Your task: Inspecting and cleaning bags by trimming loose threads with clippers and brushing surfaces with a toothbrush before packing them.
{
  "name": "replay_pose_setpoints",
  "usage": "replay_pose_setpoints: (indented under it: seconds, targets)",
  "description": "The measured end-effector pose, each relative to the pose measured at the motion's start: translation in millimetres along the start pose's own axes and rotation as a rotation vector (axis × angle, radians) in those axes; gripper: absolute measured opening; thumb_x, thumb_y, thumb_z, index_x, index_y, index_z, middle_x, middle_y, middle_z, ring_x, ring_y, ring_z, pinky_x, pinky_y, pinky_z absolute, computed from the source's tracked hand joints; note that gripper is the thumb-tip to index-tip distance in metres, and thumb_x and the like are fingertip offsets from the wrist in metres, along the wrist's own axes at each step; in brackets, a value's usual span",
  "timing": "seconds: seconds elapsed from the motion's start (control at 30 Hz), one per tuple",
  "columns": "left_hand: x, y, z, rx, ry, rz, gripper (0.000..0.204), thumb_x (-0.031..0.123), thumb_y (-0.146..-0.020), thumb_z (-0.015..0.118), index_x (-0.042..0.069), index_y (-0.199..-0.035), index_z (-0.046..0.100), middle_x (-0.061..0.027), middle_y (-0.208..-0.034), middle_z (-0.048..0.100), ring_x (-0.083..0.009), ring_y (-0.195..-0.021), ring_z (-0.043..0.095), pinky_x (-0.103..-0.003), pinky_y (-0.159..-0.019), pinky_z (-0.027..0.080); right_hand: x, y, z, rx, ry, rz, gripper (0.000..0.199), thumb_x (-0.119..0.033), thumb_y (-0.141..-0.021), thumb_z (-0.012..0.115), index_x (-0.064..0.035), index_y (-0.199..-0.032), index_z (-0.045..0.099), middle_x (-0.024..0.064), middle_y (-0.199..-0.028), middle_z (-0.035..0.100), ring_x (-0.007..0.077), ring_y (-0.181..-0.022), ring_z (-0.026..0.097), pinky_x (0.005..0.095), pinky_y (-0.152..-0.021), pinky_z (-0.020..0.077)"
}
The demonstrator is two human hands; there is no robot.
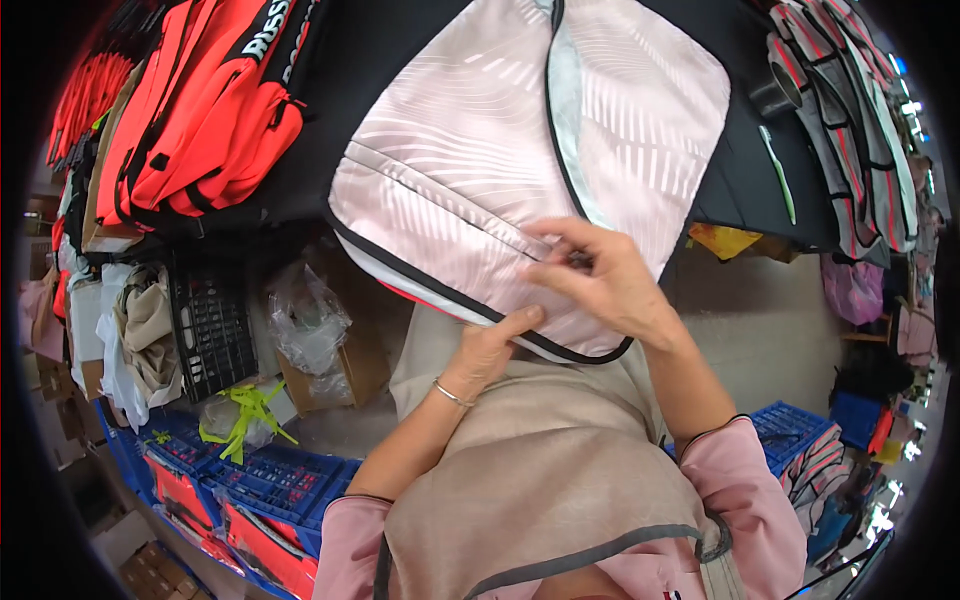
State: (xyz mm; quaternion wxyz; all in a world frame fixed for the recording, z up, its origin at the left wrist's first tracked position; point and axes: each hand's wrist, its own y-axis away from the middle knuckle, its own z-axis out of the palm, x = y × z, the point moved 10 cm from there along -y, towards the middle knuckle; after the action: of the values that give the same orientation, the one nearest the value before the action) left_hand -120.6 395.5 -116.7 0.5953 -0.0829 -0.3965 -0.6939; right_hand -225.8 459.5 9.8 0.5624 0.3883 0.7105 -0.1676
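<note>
- The dark, flat work surface (745,175) fills the top of the view, and its near edge runs just in front of the person's apron.
- A pale pink fabric backpack with faint white wave stripes and black piping (520,130) lies flat on that surface, its lower corner hanging over the near edge toward the person. It looks soft, light and empty, so it would likely fold and slide easily; the piped edge and the seam lines seem the firmest places to grip, while the smooth woven panel looks a little slippery.
- A stack of bright orange-red bags with black straps (200,110) sits on the surface to the left, well apart from the pink one.
- Grey bags with red stripes (850,130) pile up at the right edge.
- Blue plastic crates (260,480) stand on the floor lower left, beside a black lattice crate (212,330) and crumpled clear plastic bags (305,320).
- The right hand (600,275) rests on the backpack, its fingertips pinched on a small part at the diagonal zip seam.
- The left hand (490,350) grips the lower piped edge, thumb on top.
- A black tape roll (780,92) and a green pen (778,172) lie at the far right.
</note>
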Motion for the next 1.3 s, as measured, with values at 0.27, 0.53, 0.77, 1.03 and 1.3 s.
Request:
replay_pose_setpoints:
  seconds: [0.27,0.53,0.77,1.03,1.3]
  targets:
    - [20,-7,38,-0.184,0.148,-0.032,0.054,-0.004,-0.082,0.067,-0.003,-0.133,0.048,-0.0136,-0.126,0.06,-0.0242,-0.116,0.059,-0.038,-0.101,0.047,-15,49,-53,0.478,0.198,-0.226,0.032,-0.021,-0.083,0.077,-0.0026,-0.104,0.061,0.0071,-0.081,0.062,0.0169,-0.071,0.061,0.0284,-0.064,0.0486]
    - [4,-9,24,-0.16,0.207,-0.078,0.054,-0.005,-0.08,0.069,0.0,-0.131,0.051,-0.0114,-0.122,0.062,-0.023,-0.111,0.061,-0.037,-0.099,0.049,-58,47,-27,0.455,0.877,-0.441,0.023,-0.023,-0.075,0.078,-0.0107,-0.087,0.063,0.0023,-0.074,0.058,0.021,-0.07,0.057,0.0324,-0.057,0.0467]
    - [50,-11,-9,0.04,0.124,0.13,0.046,-0.004,-0.082,0.069,0.0,-0.125,0.055,-0.0057,-0.111,0.063,-0.0197,-0.101,0.063,-0.034,-0.093,0.051,-44,35,-52,0.423,0.73,-0.269,0.029,-0.017,-0.075,0.08,-0.006,-0.097,0.067,0.0064,-0.082,0.063,0.0218,-0.076,0.061,0.0306,-0.063,0.0483]
    - [39,3,-7,0.236,-0.182,0.204,0.042,0.005,-0.084,0.073,-0.004,-0.121,0.056,-0.0062,-0.11,0.063,-0.0169,-0.099,0.062,-0.032,-0.088,0.051,34,23,-47,0.358,0.349,-0.076,0.046,-0.015,-0.078,0.078,-0.0041,-0.119,0.059,0.0105,-0.109,0.062,0.0213,-0.097,0.061,0.0311,-0.079,0.0505]
    - [29,-18,8,0.006,0.055,0.091,0.051,0.003,-0.083,0.072,0.0,-0.129,0.052,-0.0102,-0.119,0.062,-0.0215,-0.109,0.061,-0.037,-0.097,0.049,-10,47,-56,0.494,0.356,-0.22,0.037,-0.019,-0.082,0.076,-0.004,-0.112,0.061,0.0109,-0.097,0.063,0.0251,-0.084,0.065,0.0342,-0.073,0.0527]
